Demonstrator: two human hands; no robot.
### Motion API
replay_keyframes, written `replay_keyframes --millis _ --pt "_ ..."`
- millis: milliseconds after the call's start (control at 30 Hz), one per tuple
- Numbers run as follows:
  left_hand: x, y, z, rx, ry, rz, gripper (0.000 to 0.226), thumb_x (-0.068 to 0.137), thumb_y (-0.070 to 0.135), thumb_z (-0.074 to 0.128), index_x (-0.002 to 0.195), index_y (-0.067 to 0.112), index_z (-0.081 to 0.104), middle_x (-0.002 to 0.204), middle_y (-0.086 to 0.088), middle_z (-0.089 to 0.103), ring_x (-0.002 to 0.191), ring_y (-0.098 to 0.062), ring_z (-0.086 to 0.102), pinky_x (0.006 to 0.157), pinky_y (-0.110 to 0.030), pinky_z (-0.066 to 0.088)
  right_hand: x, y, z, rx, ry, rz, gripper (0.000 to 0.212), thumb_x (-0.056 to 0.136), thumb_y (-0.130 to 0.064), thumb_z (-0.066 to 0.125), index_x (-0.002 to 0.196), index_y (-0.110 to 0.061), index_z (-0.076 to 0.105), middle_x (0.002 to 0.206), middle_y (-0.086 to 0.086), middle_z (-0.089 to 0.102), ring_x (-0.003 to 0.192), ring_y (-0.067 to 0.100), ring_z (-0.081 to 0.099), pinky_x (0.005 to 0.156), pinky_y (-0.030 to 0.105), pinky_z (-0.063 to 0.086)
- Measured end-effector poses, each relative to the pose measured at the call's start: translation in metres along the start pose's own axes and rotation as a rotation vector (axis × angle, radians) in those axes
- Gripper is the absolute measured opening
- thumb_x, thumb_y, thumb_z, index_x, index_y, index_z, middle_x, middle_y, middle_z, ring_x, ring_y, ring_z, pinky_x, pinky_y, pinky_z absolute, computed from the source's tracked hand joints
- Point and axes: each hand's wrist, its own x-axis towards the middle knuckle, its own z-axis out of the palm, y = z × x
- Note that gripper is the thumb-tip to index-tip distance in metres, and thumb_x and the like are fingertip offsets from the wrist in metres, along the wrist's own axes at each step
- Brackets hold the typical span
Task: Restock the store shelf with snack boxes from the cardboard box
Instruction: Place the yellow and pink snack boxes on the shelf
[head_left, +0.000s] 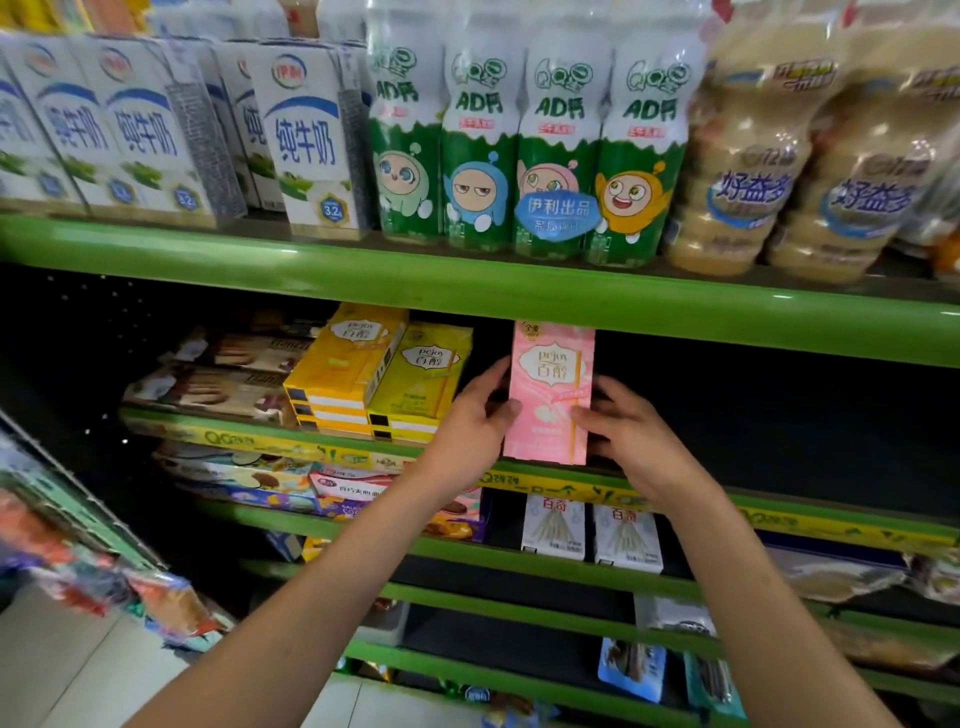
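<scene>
1. At far left on the upper shelf stand white milk cartons (306, 140); below them, on the middle shelf (779, 332), lie flat brown biscuit packs (218, 384).
2. Next come yellow snack boxes (374, 379), stacked flat in two piles at the shelf's front edge. These look already stocked, so part of the restocking seems done.
3. The left hand (475, 421) holds the pink snack box (553, 395) by its left edge, thumb on the front face and fingers behind.
4. The pink box stands upright at the lip of the middle shelf, just right of the yellow piles and apart from them, under a row of green drink bottles (524, 156).
5. The right hand (631, 431) grips the box's right edge the same way, thumb across the lower front.
6. To the right, the middle shelf is dark and no stock can be made out there, which suggests many boxes are still to go in. The cardboard box is out of view, so how many remain cannot be told.
</scene>
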Motion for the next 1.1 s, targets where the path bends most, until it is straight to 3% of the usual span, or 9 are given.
replay_keyframes --millis 333,633,767,833,900,967,1033,1100 --pt "0.001 -0.005 0.006 0.078 0.007 -0.004 0.054 0.103 0.016 0.046 0.152 0.034 0.031 0.155 0.003 0.038 0.142 -0.018 0.035 0.115 -0.043 0.036 0.002 0.008 -0.006 0.103 -0.030 0.003 0.036 0.091 -0.006 0.065 0.117 -0.030 0.061 0.105 0.002 0.075 0.098 0.021 0.073 0.073 0.032 0.059" --pt "0.002 -0.010 0.006 0.051 0.014 -0.005 0.054 0.102 0.017 0.047 0.151 0.034 0.032 0.151 0.002 0.043 0.138 -0.020 0.041 0.111 -0.045 0.041 0.002 0.008 -0.006 0.114 -0.033 0.003 0.036 0.092 -0.003 0.063 0.115 -0.030 0.060 0.101 0.001 0.076 0.097 0.020 0.073 0.071 0.029 0.059" --pt "0.002 -0.012 0.005 0.059 0.008 0.006 0.053 0.102 0.018 0.047 0.151 0.036 0.032 0.149 0.004 0.045 0.134 -0.017 0.045 0.107 -0.038 0.045 0.000 0.008 -0.007 0.115 -0.041 0.001 0.036 0.092 -0.003 0.064 0.118 -0.028 0.061 0.107 0.004 0.074 0.099 0.021 0.072 0.075 0.032 0.059" --pt "0.001 -0.013 0.004 0.064 0.005 0.010 0.053 0.102 0.019 0.047 0.150 0.037 0.032 0.148 0.005 0.045 0.128 -0.012 0.050 0.097 -0.026 0.049 -0.001 0.008 -0.007 0.118 -0.040 -0.003 0.037 0.092 -0.004 0.064 0.119 -0.028 0.060 0.109 0.007 0.073 0.099 0.021 0.072 0.076 0.033 0.059" --pt "0.000 -0.013 0.004 0.058 0.003 0.015 0.053 0.102 0.019 0.047 0.150 0.036 0.032 0.145 0.006 0.048 0.111 0.003 0.057 0.080 -0.016 0.053 -0.002 0.007 -0.006 0.125 -0.043 -0.009 0.038 0.091 -0.003 0.064 0.118 -0.029 0.061 0.109 0.008 0.073 0.099 0.021 0.072 0.075 0.031 0.059" --pt "-0.001 -0.012 0.004 0.046 0.008 0.014 0.053 0.102 0.018 0.047 0.150 0.035 0.032 0.142 0.006 0.050 0.092 0.009 0.061 0.077 -0.025 0.056 -0.003 0.007 -0.007 0.130 -0.053 -0.015 0.039 0.091 -0.002 0.064 0.119 -0.030 0.060 0.109 0.010 0.072 0.099 0.022 0.072 0.075 0.030 0.059" --pt "-0.001 -0.011 0.004 0.033 0.011 0.005 0.053 0.102 0.017 0.047 0.149 0.036 0.033 0.137 0.009 0.053 0.085 0.001 0.061 0.080 -0.037 0.056 -0.004 0.006 -0.007 0.136 -0.059 -0.019 0.040 0.091 -0.001 0.063 0.118 -0.030 0.060 0.110 0.012 0.070 0.099 0.022 0.072 0.074 0.030 0.059" --pt "-0.002 -0.011 0.004 0.026 0.011 0.005 0.053 0.102 0.016 0.048 0.148 0.037 0.034 0.130 0.016 0.055 0.082 -0.001 0.059 0.077 -0.036 0.053 -0.005 0.005 -0.006 0.139 -0.058 -0.018 0.041 0.091 0.000 0.063 0.118 -0.030 0.060 0.110 0.013 0.070 0.098 0.022 0.072 0.073 0.029 0.059"
